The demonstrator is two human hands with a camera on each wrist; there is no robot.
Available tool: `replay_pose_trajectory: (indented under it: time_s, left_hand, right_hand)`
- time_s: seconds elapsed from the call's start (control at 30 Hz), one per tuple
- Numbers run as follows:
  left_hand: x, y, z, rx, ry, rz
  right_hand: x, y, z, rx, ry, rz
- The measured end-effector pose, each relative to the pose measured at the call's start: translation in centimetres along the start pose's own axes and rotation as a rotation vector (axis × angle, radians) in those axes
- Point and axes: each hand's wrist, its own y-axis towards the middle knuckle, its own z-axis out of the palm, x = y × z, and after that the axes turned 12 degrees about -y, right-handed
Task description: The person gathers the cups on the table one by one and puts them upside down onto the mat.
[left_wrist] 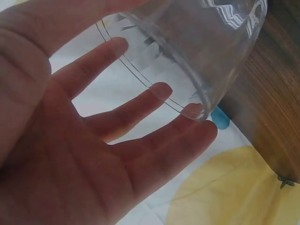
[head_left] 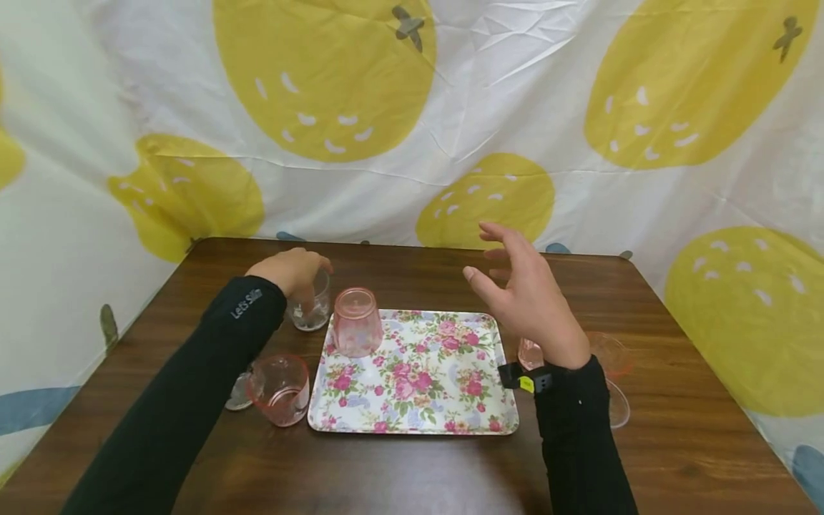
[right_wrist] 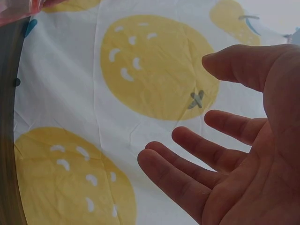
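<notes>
At the tray's upper left, my left hand [head_left: 292, 275] holds a clear glass [head_left: 317, 307] near its rim. In the left wrist view the fingers lie along the rim of this glass [left_wrist: 211, 47], with the thumb on its other side. A pink tumbler [head_left: 357, 325] stands upside down on the upper left corner of the flowered tray [head_left: 399, 418]. My right hand [head_left: 531, 304] hovers over the tray's right side, fingers spread and loosely bent, holding nothing.
Left of the tray stand a pink glass [head_left: 280, 393] and, partly behind the sleeve, a clear glass [head_left: 239, 395]. Right of it, the right arm partly hides a pink glass [head_left: 529, 354], a pink-rimmed glass [head_left: 611, 354] and a clear glass [head_left: 620, 409]. A patterned curtain [head_left: 360, 193] hangs behind the table.
</notes>
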Motion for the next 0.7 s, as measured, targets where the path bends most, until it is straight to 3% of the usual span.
replay_pose_trajectory:
  time_s: [0.27, 0.7]
  left_hand:
    - [-0.1, -0.5, -0.1, -0.098, 0.019, 0.045]
    - [-2.5, -3.0, -2.1, -0.348, 0.057, 0.199]
  right_hand:
    - [-0.1, -0.2, -0.1, 0.002, 0.008, 0.012]
    - [0.0, -0.2, -0.1, -0.019, 0.004, 0.004]
